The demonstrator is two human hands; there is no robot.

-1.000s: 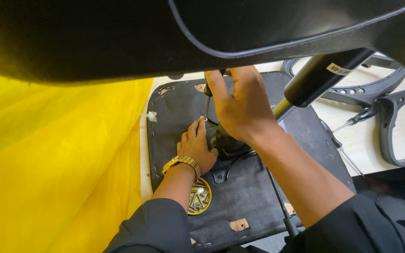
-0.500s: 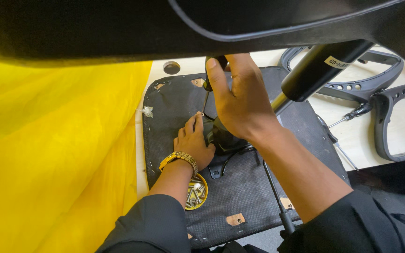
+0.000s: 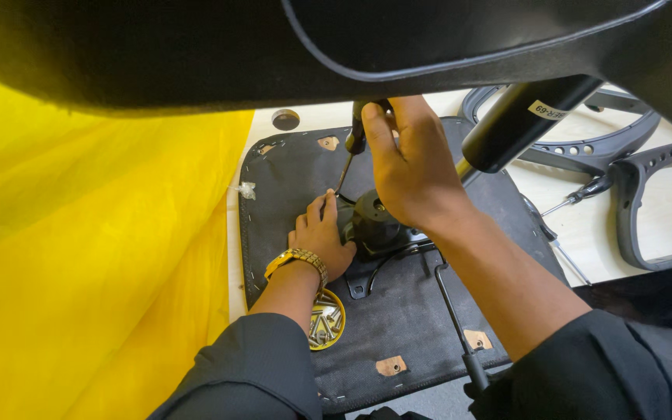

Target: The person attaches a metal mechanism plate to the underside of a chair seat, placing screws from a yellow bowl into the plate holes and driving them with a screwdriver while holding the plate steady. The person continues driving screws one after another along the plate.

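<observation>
Two hands work at the seat pan's centre: right hand fingers closed round a screwdriver, its tip by the black mechanism; left hand flat, fingers spread, bracing it. Fastening step, judged; next calls for a steady upright tool. Screw dish sits near the pan's left edge; overhead room is tight.

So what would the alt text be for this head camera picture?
A right hand holds a black-handled screwdriver over a chair mechanism on an upturned black seat base; the left hand steadies beside it, near a yellow dish of screws.
</observation>
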